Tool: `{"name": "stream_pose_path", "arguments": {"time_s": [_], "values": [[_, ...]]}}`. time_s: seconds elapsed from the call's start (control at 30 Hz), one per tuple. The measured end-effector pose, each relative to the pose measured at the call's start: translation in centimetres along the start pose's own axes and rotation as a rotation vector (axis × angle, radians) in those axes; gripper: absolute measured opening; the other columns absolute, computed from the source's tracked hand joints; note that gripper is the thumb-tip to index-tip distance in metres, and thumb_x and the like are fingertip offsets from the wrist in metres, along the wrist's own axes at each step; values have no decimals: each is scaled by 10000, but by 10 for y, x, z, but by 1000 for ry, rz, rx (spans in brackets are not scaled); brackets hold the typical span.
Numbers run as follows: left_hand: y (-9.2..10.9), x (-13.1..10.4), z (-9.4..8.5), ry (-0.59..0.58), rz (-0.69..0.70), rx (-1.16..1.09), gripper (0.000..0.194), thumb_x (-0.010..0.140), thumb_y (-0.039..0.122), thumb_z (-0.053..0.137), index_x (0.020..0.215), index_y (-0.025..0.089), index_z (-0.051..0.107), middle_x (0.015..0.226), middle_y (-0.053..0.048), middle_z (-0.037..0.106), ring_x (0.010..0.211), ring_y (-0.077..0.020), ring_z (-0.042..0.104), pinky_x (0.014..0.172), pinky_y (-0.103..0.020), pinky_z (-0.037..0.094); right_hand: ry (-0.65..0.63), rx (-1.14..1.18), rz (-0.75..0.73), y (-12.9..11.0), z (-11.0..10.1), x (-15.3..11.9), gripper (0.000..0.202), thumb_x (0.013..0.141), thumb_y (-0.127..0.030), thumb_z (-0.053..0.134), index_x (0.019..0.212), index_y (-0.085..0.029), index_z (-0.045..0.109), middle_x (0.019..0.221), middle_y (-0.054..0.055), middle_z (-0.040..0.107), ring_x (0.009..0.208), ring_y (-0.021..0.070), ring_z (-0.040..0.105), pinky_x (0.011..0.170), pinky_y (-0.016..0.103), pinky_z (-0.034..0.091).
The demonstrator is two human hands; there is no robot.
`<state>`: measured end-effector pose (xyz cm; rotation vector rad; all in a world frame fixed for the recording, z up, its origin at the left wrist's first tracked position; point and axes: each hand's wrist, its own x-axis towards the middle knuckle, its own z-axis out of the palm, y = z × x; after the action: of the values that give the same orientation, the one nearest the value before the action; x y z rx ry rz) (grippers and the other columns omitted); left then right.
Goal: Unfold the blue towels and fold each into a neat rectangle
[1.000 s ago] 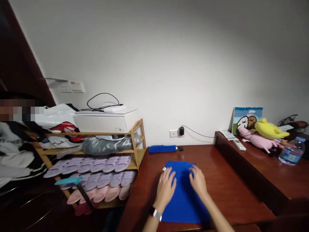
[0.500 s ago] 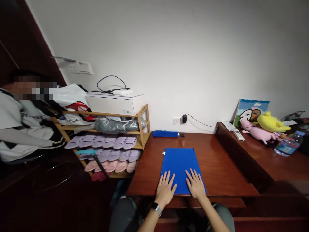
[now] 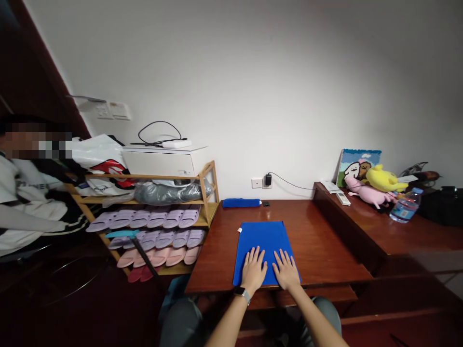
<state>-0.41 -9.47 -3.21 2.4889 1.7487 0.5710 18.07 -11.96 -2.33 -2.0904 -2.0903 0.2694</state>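
A blue cloth [image 3: 261, 236] with a small white tag at its far left corner lies spread flat on the brown wooden table [image 3: 318, 241], its near side along the table's front edge. My left hand [image 3: 253, 268] rests palm down on the near left part of the cloth, fingers stretched out. To its right, my right hand [image 3: 286, 270] also lies flat on the cloth, fingers spread. A small gap of blue shows between the two hands. At the back of the table lies a second blue cloth [image 3: 241, 203], folded or rolled into a narrow strip.
Left of the table stands a wooden shoe rack [image 3: 209, 193] with slippers and a white box [image 3: 159, 161]. On the raised desk at right are plush toys [image 3: 385, 179], a remote [image 3: 343, 198] and a water bottle [image 3: 405, 206]. A person [image 3: 32, 202] sits at far left.
Both hands have slid slightly closer together and further in over the cloth, staying flat. The view has shifted a little to the right.
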Motion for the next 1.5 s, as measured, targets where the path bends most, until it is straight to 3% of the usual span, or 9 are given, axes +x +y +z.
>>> {"name": "stream_pose_path", "arguments": {"time_s": [0.27, 0.5, 0.7, 0.83, 0.97, 1.1, 1.23, 1.37, 1.5], "values": [[-1, -2, 13, -94, 64, -3, 581, 1086, 475, 413, 1650, 345, 459, 1753, -57, 407, 1639, -311, 333, 1338, -583, 258, -10, -64, 128, -13, 3, -1, 677, 1088, -473, 280, 1717, -228, 318, 1797, 78, 228, 1676, 305, 190, 1349, 573, 142], [-9, 1, 22, -100, 91, 57, 595, 1092, 298, 299, 1678, 286, 401, 1744, -54, 411, 1634, -272, 348, 1336, -564, 284, -5, 40, -72, -47, 11, 7, 668, 1078, -321, 199, 1711, -149, 328, 1786, 62, 267, 1677, 230, 192, 1365, 458, 137], [-42, 0, 20, -25, -120, 85, 667, 1079, 421, 313, 1662, 116, 425, 1729, -162, 405, 1623, -321, 365, 1323, -568, 322, 4, 17, 48, -3, 7, 8, 709, 1093, -504, 226, 1725, -190, 294, 1790, 64, 231, 1676, 261, 195, 1363, 510, 150], [-65, -7, 16, 16, -162, 96, 669, 1082, 430, 290, 1648, 116, 458, 1721, -158, 425, 1613, -306, 386, 1320, -537, 337, -11, -32, 122, 30, 4, 6, 725, 1100, -494, 211, 1729, -135, 252, 1799, 86, 185, 1677, 258, 183, 1361, 482, 175], [-70, -16, 14, 42, -163, 101, 653, 1087, 414, 299, 1659, 130, 439, 1707, -162, 443, 1604, -312, 402, 1309, -550, 357, -28, -82, 144, 35, 2, 6, 740, 1102, -480, 212, 1723, -77, 217, 1802, 104, 174, 1677, 275, 177, 1365, 470, 164], [-58, -12, 6, -61, -185, 155, 658, 1077, 389, 326, 1626, 56, 470, 1699, -209, 426, 1602, -334, 399, 1328, -556, 314, -38, -138, 138, 15, -5, 13, 702, 1065, -331, 284, 1696, -22, 281, 1786, 156, 225, 1677, 283, 183, 1370, 489, 116], [-41, 6, 3, -49, -116, 149, 633, 1057, 293, 331, 1634, 68, 464, 1715, -188, 405, 1610, -321, 387, 1332, -551, 307, 25, -29, -43, -25, -6, 28, 689, 1047, -270, 279, 1701, -55, 308, 1785, 117, 242, 1674, 252, 192, 1370, 432, 136], [-32, 21, 20, -48, 19, 88, 613, 1081, 285, 274, 1658, 181, 455, 1733, -89, 413, 1623, -256, 367, 1335, -493, 323, -7, 89, -211, -52, 11, 43, 665, 1065, -293, 251, 1703, -129, 349, 1775, 61, 280, 1664, 217, 224, 1366, 393, 167], [-35, 24, 40, -27, -65, 117, 632, 1079, 347, 282, 1657, 158, 455, 1737, -104, 411, 1628, -281, 358, 1341, -516, 312, 17, 76, -146, -51, 27, 52, 663, 1085, -354, 252, 1704, -132, 342, 1775, 76, 262, 1666, 235, 220, 1370, 442, 165]]}}
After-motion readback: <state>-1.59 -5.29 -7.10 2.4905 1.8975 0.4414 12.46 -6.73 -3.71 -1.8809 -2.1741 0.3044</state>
